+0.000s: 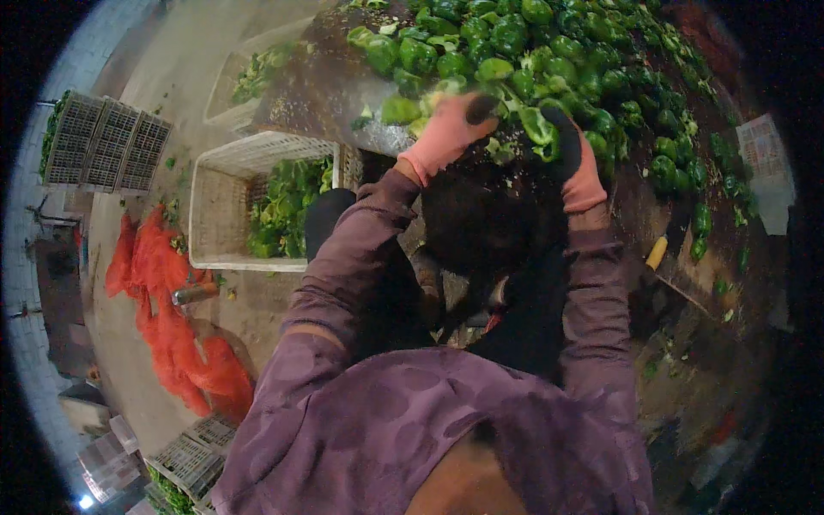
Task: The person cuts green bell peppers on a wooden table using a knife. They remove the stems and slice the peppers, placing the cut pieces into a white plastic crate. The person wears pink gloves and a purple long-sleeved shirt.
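Note:
Both hands wear pink gloves with dark palms and are over the near edge of a table heaped with green bell peppers. In my right hand is a green bell pepper, gripped by the fingers on its right side; it looks cut or opened. My left hand, just left of it, has its fingers curled closed. What those fingers hold, if anything, is hidden. Pale green pepper pieces lie beside the left hand on a wet, shiny patch of the table.
A white plastic crate with green pepper pieces stands at my left. Red mesh sacking and a metal cylinder lie on the floor. Stacked crates stand far left. A yellow handle lies at the table's right.

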Motion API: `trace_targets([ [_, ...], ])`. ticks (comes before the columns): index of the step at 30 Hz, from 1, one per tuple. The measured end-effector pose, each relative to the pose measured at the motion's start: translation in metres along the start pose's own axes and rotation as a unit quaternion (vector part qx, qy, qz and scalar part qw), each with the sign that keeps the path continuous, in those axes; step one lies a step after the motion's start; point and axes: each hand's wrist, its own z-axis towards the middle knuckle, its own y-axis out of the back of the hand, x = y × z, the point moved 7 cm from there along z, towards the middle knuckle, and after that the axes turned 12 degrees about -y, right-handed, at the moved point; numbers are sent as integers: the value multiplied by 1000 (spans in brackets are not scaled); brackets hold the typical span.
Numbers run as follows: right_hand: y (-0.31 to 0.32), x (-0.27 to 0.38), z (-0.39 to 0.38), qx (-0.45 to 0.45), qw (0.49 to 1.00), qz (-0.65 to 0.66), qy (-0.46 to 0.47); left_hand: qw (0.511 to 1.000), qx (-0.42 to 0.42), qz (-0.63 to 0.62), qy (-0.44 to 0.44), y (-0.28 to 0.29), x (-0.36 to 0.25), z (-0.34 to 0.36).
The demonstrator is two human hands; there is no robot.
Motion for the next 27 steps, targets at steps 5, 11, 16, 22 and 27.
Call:
trace_targets([
  [5,-40,36,7,13,923,-219,315,998,27,59,-2,38,14,-14],
  [11,-207,24,42,135,934,-244,224,987,-122,-19,103,74,87,-27],
  [16,-303,14,26,189,873,-371,252,989,-52,101,99,58,136,-47],
  [22,-131,0,54,29,964,-239,117,902,97,339,248,94,77,-21],
  [27,-86,-38,69,56,996,-68,15,986,-73,11,151,79,57,-20],
])
